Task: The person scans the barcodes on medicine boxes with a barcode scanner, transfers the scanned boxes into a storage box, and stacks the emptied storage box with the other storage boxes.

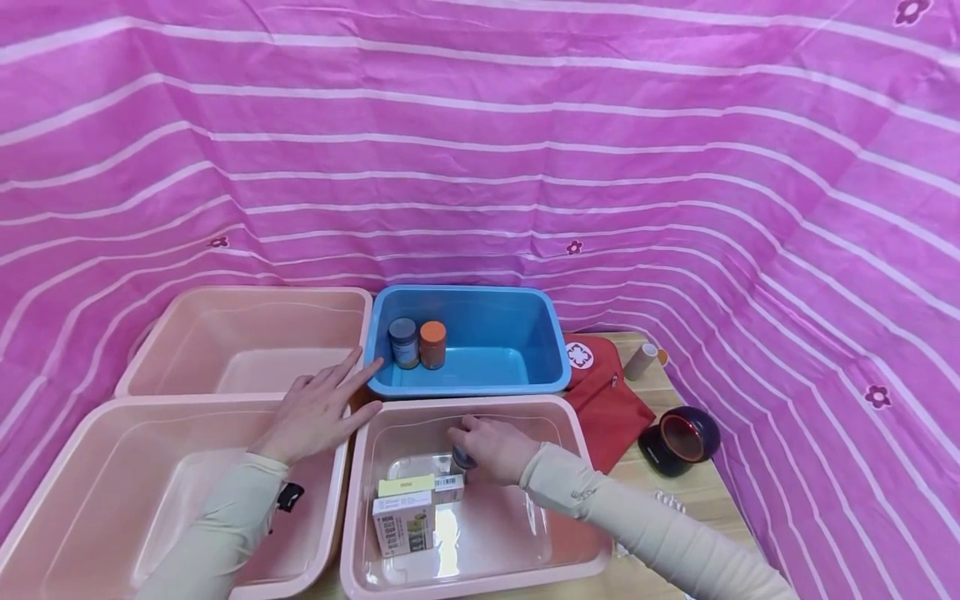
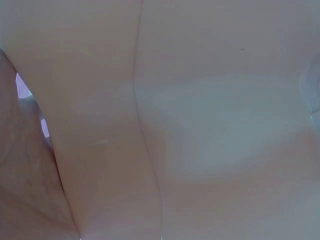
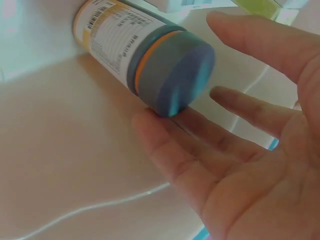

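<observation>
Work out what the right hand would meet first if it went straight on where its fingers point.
The right hand would probably meet the grey-capped bottle first; its cap lies just ahead of the fingertips, though whether they touch is unclear.

Long, close-fitting cream fabric sleeves (image 1: 693, 542)

In the head view, the cream left sleeve (image 1: 213, 521) enters at the lower left of the frame and its cuff ends at the wrist, with soft creases in the cloth. A small black piece (image 1: 289, 497) shows at its edge; whether it is worn cannot be told. The matching right sleeve (image 1: 645, 521) runs in from the lower right, ribbed with crosswise folds along the forearm and smoother near the cuff, where a small dark script-like marking (image 1: 582, 494) sits, too small to read. The right wrist view shows the bare right hand (image 3: 250, 145), with fine creases lining its palm.
</observation>
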The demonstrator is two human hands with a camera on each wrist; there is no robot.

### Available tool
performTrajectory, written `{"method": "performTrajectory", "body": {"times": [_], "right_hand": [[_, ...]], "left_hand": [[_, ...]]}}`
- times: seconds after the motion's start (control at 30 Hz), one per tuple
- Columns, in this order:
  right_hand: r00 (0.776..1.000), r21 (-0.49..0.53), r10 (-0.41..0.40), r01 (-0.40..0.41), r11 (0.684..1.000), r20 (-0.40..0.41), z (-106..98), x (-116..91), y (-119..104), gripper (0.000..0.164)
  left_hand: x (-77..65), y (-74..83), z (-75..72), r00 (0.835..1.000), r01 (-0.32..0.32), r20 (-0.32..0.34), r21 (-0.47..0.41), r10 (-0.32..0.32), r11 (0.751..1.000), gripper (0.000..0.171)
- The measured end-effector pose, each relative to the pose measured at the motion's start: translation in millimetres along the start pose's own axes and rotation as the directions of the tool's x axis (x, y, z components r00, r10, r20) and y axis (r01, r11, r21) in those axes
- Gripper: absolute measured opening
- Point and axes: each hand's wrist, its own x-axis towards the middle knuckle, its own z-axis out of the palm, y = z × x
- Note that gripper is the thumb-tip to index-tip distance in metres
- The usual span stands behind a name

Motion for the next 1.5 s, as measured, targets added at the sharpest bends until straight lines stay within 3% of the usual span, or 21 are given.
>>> {"method": "performTrajectory", "body": {"times": [0.4, 0.57, 1.1, 1.33, 1.5], "right_hand": [[0.999, -0.106, -0.035, 0.033, 0.994, -0.011, 19.8, 9.5, 2.0, 0.061], [0.998, -0.074, -0.063, 0.060, 0.995, -0.027, 15.6, 8.0, 5.5, 0.060], [0.983, 0.127, -0.120, 0.137, 0.982, -0.137, -38.9, -32.7, 28.1, 0.048], [0.971, 0.233, -0.102, 0.153, 0.960, -0.219, -66.6, -62.4, 45.2, 0.050], [0.962, 0.254, -0.057, 0.127, 0.959, -0.268, -81.0, -85.9, 59.2, 0.047]], "left_hand": [[2.5, -0.7, 2.8, 1.000, 0.007, 0.010, -0.015, -0.007, 1.000, 0.077], [2.2, -0.6, 2.6, 1.000, 0.009, 0.009, -0.021, -0.009, 1.000, 0.077], [1.7, -1.0, 1.6, 1.000, 0.010, 0.009, -0.023, -0.010, 1.000, 0.077], [2.2, -1.0, 2.0, 1.000, 0.011, 0.013, -0.021, -0.011, 1.000, 0.077], [1.2, -1.4, 1.8, 1.000, 0.015, 0.014, -0.026, -0.015, 1.000, 0.077]]}}
